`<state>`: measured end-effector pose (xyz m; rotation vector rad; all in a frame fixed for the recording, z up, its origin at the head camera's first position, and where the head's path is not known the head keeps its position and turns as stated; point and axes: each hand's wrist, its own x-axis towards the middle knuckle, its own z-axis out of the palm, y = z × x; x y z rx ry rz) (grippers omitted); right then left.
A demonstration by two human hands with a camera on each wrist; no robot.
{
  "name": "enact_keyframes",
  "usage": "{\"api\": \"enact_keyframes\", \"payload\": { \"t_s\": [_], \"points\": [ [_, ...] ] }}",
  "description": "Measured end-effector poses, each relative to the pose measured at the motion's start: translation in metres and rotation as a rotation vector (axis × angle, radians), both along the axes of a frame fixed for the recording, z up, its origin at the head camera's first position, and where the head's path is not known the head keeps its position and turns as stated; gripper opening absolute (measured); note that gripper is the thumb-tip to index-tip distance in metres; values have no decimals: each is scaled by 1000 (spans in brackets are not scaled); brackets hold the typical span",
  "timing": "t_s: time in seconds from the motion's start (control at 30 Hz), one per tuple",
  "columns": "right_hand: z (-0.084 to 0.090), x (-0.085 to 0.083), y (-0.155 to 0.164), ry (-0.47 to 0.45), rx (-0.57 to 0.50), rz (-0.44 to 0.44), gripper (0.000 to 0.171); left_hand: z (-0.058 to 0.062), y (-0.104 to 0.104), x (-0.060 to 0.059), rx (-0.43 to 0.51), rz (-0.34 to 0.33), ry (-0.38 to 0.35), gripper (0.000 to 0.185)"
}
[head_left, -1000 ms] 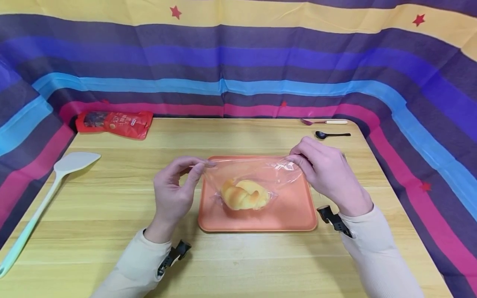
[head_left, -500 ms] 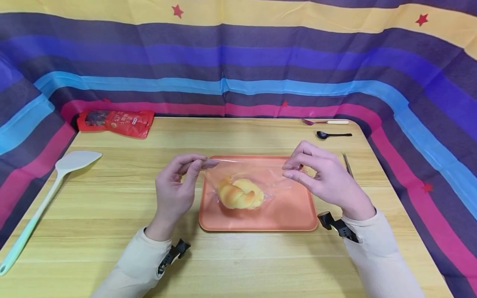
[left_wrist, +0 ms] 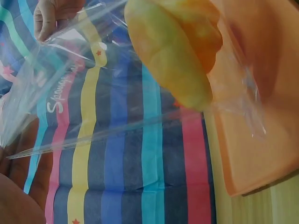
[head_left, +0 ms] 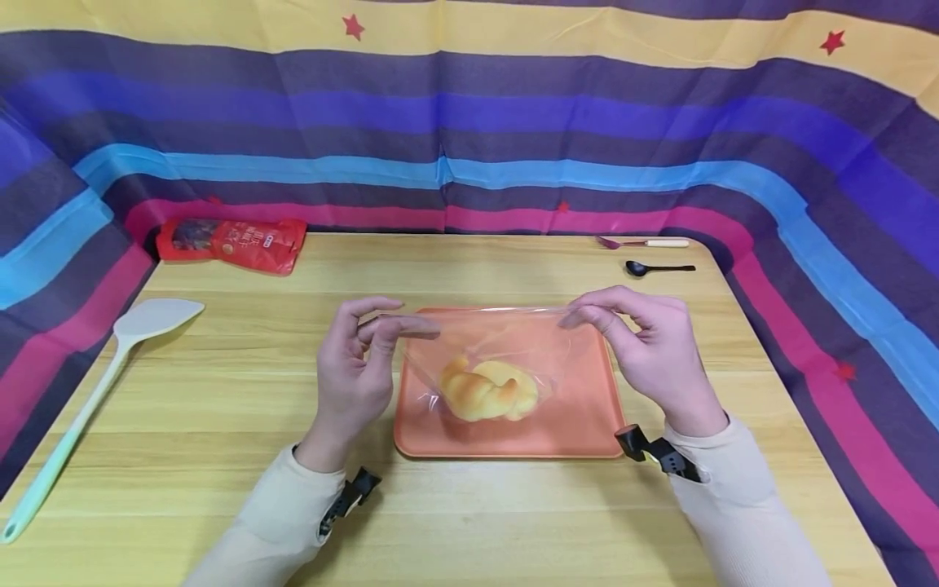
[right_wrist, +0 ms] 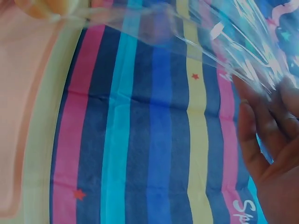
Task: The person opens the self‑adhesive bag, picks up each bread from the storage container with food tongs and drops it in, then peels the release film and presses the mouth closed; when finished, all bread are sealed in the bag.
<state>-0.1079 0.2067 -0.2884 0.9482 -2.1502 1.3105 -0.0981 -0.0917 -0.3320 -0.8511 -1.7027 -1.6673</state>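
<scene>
A clear plastic bag [head_left: 469, 338] with a twisted bread roll [head_left: 487, 391] in it hangs over the orange tray [head_left: 513, 444]. My left hand [head_left: 357, 359] pinches the bag's upper left corner between thumb and fingers. At the other upper corner, my right hand [head_left: 653, 342] pinches the film, and the top edge is stretched between both hands. In the left wrist view the bread roll [left_wrist: 175, 51] rests in the bag's lower part, above the tray [left_wrist: 261, 149]. Gathered film meets the fingertips of my right hand [right_wrist: 275, 140] in the right wrist view.
A white and mint spatula [head_left: 99, 399] lies along the left side. Behind it is a red snack packet [head_left: 235, 244]. At the back right are a fork [head_left: 645, 243] and a black spoon [head_left: 656, 268]. Striped cloth [head_left: 440, 122] borders the table [head_left: 469, 522].
My right hand loosened its hold half a second ago and now pinches the bag again. The bread roll swung slightly left, then back right. My left hand has shifted a little right.
</scene>
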Motion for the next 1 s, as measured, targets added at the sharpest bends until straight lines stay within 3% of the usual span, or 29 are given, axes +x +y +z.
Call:
{"api": "enact_keyframes", "payload": {
  "t_s": [0.2,0.6,0.8,1.0],
  "points": [
    [-2,2,-4,-54,-96,-36,12,5,1,0,72,-18,24,27],
    [-11,-1,-13,-88,-255,125,14,3,-5,1,88,-34,-74,18],
    [0,-3,-24,-101,-306,235,14,12,-13,3,209,-94,-1,29],
    [14,-4,-43,-109,-286,328,16,26,-29,10,314,-41,109,27]
  ]
}}
